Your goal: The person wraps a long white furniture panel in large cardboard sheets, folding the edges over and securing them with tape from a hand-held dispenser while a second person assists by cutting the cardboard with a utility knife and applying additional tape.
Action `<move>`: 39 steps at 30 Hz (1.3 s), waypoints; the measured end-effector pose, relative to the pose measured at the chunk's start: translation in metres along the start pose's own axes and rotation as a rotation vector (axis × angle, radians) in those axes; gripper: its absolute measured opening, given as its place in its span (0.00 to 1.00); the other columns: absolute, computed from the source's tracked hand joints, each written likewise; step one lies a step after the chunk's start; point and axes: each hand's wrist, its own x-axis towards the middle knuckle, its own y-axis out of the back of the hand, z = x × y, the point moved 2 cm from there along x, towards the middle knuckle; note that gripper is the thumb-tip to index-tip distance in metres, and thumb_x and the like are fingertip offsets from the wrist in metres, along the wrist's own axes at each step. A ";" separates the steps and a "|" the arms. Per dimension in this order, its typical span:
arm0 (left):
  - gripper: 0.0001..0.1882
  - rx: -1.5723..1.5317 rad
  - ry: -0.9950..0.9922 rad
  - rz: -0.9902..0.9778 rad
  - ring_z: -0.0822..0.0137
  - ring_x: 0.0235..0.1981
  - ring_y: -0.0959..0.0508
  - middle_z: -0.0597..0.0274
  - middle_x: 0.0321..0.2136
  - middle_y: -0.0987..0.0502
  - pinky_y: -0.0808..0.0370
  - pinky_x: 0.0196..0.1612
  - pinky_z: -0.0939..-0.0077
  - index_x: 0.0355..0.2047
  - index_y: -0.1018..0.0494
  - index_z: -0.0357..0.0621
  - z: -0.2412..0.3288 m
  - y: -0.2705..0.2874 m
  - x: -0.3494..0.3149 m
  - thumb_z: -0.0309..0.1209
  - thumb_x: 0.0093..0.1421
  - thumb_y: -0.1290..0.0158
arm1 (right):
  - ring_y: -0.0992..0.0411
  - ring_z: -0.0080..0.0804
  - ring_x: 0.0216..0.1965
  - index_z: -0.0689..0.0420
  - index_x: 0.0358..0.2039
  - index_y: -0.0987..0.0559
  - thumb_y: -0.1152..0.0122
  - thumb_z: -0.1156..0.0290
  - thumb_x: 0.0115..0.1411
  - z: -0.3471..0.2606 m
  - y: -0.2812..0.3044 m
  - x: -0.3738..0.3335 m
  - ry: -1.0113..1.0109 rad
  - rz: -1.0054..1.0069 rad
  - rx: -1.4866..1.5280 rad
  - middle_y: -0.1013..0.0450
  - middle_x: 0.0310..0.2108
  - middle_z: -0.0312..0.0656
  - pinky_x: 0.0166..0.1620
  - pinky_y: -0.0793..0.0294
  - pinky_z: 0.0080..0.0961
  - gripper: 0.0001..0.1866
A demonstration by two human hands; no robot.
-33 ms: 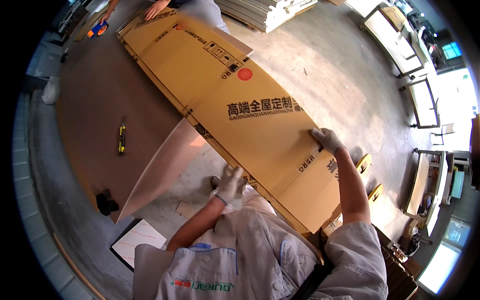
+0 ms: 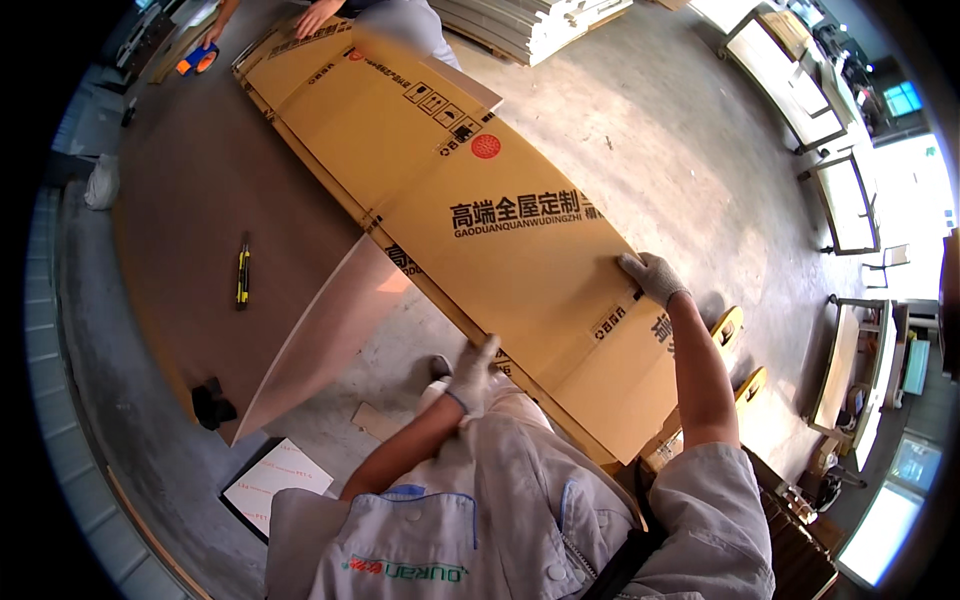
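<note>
A long, flat cardboard carton (image 2: 540,270) with black print and a red round mark slants from upper left to lower right in front of me. My right hand (image 2: 657,280), in a pale work glove, grips its right edge, thumb on top and the other fingers hidden beyond the edge. At the carton's near left edge is my gloved left hand (image 2: 474,374), its fingers close together against the side and partly hidden. A yellow-and-black utility knife (image 2: 243,276) lies on the brown board surface to the left.
Across the carton, another person's hand (image 2: 318,16) rests at its far end; their other hand is by a blue-and-orange tape dispenser (image 2: 197,60). A curved brown sheet (image 2: 318,340) hangs off the left surface. White panels (image 2: 545,25) are stacked behind; yellow forks (image 2: 727,328) poke out at right.
My left hand has shifted slightly right and toward me along the carton's edge. The carton has moved a touch left; my right hand keeps its grip on it.
</note>
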 end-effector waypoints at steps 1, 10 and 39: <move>0.28 -0.352 0.076 -0.001 0.71 0.50 0.21 0.64 0.51 0.20 0.22 0.56 0.71 0.64 0.29 0.40 -0.013 -0.028 -0.005 0.42 0.71 0.37 | 0.20 0.29 0.35 0.60 0.44 0.14 0.42 0.36 0.72 -0.010 0.003 -0.011 0.024 0.032 0.008 0.17 0.33 0.40 0.44 0.21 0.33 0.33; 0.29 -0.477 0.243 0.048 0.67 0.57 0.23 0.64 0.56 0.23 0.24 0.60 0.67 0.65 0.28 0.42 -0.009 -0.090 -0.028 0.44 0.71 0.36 | 0.18 0.31 0.39 0.62 0.48 0.12 0.35 0.35 0.68 0.104 0.027 -0.017 -0.047 -0.093 0.215 0.14 0.39 0.43 0.48 0.18 0.34 0.36; 0.28 0.643 -0.269 0.662 0.48 0.52 0.18 0.48 0.53 0.19 0.21 0.56 0.53 0.60 0.22 0.45 0.140 0.124 0.066 0.51 0.70 0.41 | 0.30 0.60 0.67 0.61 0.68 0.28 0.31 0.44 0.64 -0.110 -0.033 0.013 0.618 0.583 -0.522 0.31 0.68 0.58 0.67 0.29 0.51 0.42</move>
